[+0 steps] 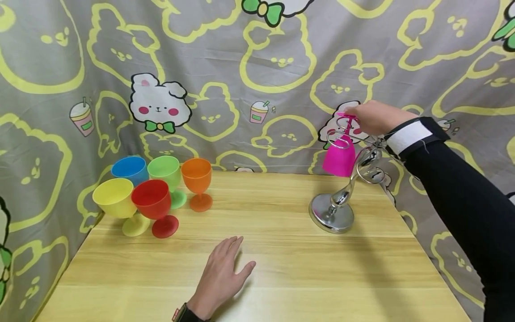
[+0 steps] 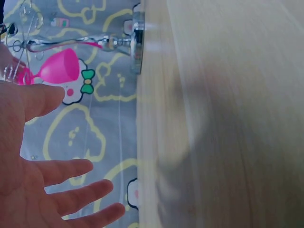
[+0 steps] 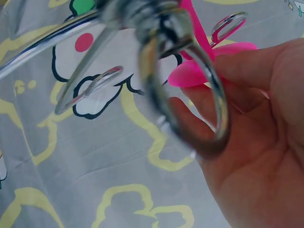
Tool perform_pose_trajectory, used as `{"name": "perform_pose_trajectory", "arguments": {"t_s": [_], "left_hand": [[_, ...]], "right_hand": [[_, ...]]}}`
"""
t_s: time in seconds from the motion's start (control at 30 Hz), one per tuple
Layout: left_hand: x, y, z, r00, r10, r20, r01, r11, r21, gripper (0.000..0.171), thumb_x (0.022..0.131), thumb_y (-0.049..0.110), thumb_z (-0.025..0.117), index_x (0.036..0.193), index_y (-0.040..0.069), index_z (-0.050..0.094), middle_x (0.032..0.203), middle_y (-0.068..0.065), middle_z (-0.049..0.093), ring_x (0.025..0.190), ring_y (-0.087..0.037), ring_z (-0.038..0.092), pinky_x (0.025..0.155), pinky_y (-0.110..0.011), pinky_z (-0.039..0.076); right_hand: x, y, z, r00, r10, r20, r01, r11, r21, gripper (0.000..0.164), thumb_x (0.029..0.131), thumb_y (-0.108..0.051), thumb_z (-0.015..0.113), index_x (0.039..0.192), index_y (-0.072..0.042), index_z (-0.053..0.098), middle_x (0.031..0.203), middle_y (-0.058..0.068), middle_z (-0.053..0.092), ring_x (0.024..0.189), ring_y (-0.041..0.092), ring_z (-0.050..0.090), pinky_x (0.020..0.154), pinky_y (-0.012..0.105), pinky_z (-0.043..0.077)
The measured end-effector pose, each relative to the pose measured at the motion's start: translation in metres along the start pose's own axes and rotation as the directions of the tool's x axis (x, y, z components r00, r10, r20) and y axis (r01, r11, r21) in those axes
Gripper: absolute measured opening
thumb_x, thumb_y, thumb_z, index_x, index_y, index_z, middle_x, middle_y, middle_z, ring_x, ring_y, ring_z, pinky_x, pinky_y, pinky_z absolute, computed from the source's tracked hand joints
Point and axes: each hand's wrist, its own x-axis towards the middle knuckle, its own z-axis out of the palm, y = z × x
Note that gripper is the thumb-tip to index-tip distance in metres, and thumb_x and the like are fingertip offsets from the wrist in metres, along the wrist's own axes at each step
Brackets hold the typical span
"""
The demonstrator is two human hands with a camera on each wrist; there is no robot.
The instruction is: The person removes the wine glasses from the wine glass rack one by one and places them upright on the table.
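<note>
A pink plastic goblet (image 1: 339,157) hangs upside down at a chrome glass rack (image 1: 342,197), its stem among the wire loops. My right hand (image 1: 372,117) pinches the goblet's foot at the top; in the right wrist view, thumb and fingers hold the pink foot (image 3: 209,64) beside a blurred metal loop (image 3: 185,95). Low over the table, my left hand (image 1: 220,273) has its fingers spread and holds nothing. The left wrist view shows the left hand's palm (image 2: 19,175), with the goblet (image 2: 61,66) and rack (image 2: 111,43) beyond it.
On the table's left side stand upright goblets: yellow (image 1: 114,199), red (image 1: 152,200), blue (image 1: 129,169), green (image 1: 165,172) and orange (image 1: 196,175). The wooden table (image 1: 265,250) meets a printed cloth (image 1: 225,58) at the back and sides.
</note>
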Motion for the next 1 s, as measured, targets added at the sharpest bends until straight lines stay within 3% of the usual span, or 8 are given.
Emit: {"name": "perform_pose_trajectory", "arguments": {"t_s": [0.13, 0.33, 0.5, 0.67, 0.83, 1.0], "left_hand": [[-0.001, 0.000, 0.001, 1.000, -0.012, 0.012, 0.012, 1.000, -0.009, 0.067, 0.099, 0.047, 0.072, 0.150, 0.004, 0.061, 0.151, -0.017, 0.062, 0.145, -0.040, 0.054, 0.120, -0.063, 0.045], [-0.002, 0.001, 0.004, 1.000, -0.013, 0.027, 0.013, 1.000, -0.015, 0.067, 0.099, 0.048, 0.072, 0.150, 0.004, 0.061, 0.151, -0.017, 0.061, 0.145, -0.041, 0.054, 0.120, -0.064, 0.044], [-0.003, 0.001, 0.006, 0.999, -0.009, 0.033, 0.010, 1.000, -0.017, 0.068, 0.099, 0.047, 0.072, 0.150, 0.004, 0.061, 0.151, -0.017, 0.061, 0.145, -0.041, 0.054, 0.120, -0.064, 0.044], [-0.003, 0.002, 0.007, 1.000, 0.005, 0.023, -0.004, 1.000, -0.019, 0.067, 0.099, 0.046, 0.073, 0.149, 0.004, 0.061, 0.150, -0.018, 0.062, 0.144, -0.040, 0.055, 0.120, -0.063, 0.045], [-0.003, 0.004, 0.007, 1.000, 0.017, 0.013, -0.017, 1.000, -0.013, 0.066, 0.099, 0.046, 0.073, 0.149, 0.004, 0.061, 0.150, -0.018, 0.063, 0.144, -0.041, 0.055, 0.120, -0.062, 0.045], [-0.004, 0.006, 0.008, 1.000, 0.015, 0.021, -0.015, 1.000, -0.017, 0.067, 0.100, 0.047, 0.072, 0.149, 0.004, 0.061, 0.150, -0.018, 0.062, 0.144, -0.041, 0.054, 0.120, -0.063, 0.045]], "right_hand": [[-0.011, 0.000, 0.001, 1.000, 0.019, -0.021, -0.019, 1.000, -0.001, 0.043, 0.099, 0.008, 0.048, 0.140, 0.013, 0.058, 0.112, 0.032, 0.072, 0.093, 0.041, 0.071, 0.082, 0.055, 0.061], [-0.027, -0.015, 0.002, 0.996, 0.055, -0.065, -0.058, 0.997, -0.043, 0.022, 0.098, 0.003, 0.050, 0.113, 0.009, 0.066, 0.083, 0.016, 0.066, 0.073, 0.029, 0.063, 0.064, 0.044, 0.056], [-0.034, -0.031, 0.004, 0.992, 0.036, -0.118, -0.046, 0.996, -0.078, 0.015, 0.099, 0.001, 0.048, 0.091, 0.000, 0.060, 0.069, 0.010, 0.054, 0.064, 0.026, 0.058, 0.054, 0.040, 0.052], [-0.034, -0.044, 0.001, 0.983, -0.013, -0.181, -0.004, 0.995, -0.095, 0.014, 0.101, 0.000, 0.047, 0.095, 0.001, 0.060, 0.067, 0.010, 0.051, 0.059, 0.025, 0.055, 0.051, 0.041, 0.051], [-0.028, -0.056, -0.002, 0.951, -0.073, -0.299, 0.044, 0.994, -0.100, 0.014, 0.102, -0.002, 0.050, 0.105, 0.002, 0.063, 0.064, 0.007, 0.048, 0.055, 0.023, 0.050, 0.046, 0.036, 0.043], [-0.025, -0.065, -0.005, 0.899, -0.118, -0.421, 0.098, 0.993, -0.070, 0.011, 0.100, 0.000, 0.050, 0.099, -0.001, 0.061, 0.060, 0.004, 0.043, 0.050, 0.021, 0.043, 0.044, 0.033, 0.035]]}}
